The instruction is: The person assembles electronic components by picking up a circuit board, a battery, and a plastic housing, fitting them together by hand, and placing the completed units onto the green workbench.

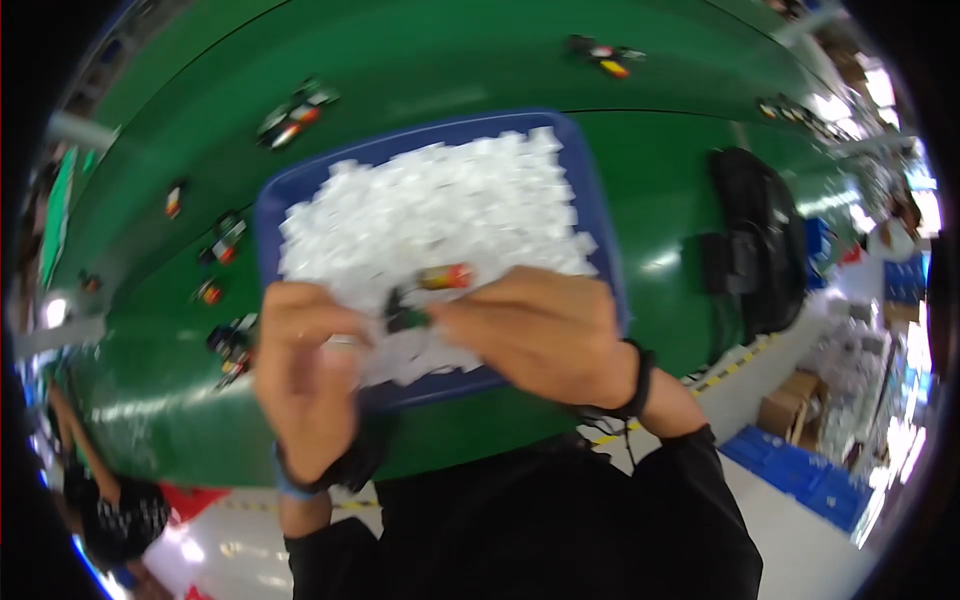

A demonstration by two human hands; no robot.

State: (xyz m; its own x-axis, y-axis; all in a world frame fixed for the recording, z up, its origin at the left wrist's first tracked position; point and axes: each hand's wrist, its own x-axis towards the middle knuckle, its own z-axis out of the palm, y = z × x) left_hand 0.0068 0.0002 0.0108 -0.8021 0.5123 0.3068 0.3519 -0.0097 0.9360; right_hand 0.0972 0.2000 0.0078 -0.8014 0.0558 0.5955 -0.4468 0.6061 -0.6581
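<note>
In front of me a blue tray [268, 235] is filled with small white pieces [430, 200]. My right hand [545, 335] is over the near right part of the tray, its fingers pinched at a small dark part [403, 312] with a bit of green. Just above those fingertips shows a small red and yellow cylinder [445, 276]; whether it joins the dark part I cannot tell. My left hand [305, 370] is at the tray's near left corner. Its fingers are curled together, with a whitish spot between them too blurred to name.
Several small dark assemblies with red and yellow parts [292, 118] lie scattered on the green work surface [660, 190]. A black bag [755, 240] lies right of the tray. Blue crates [800, 475] and a cardboard box [793, 408] stand at the right. Another person [115, 510] is at the lower left.
</note>
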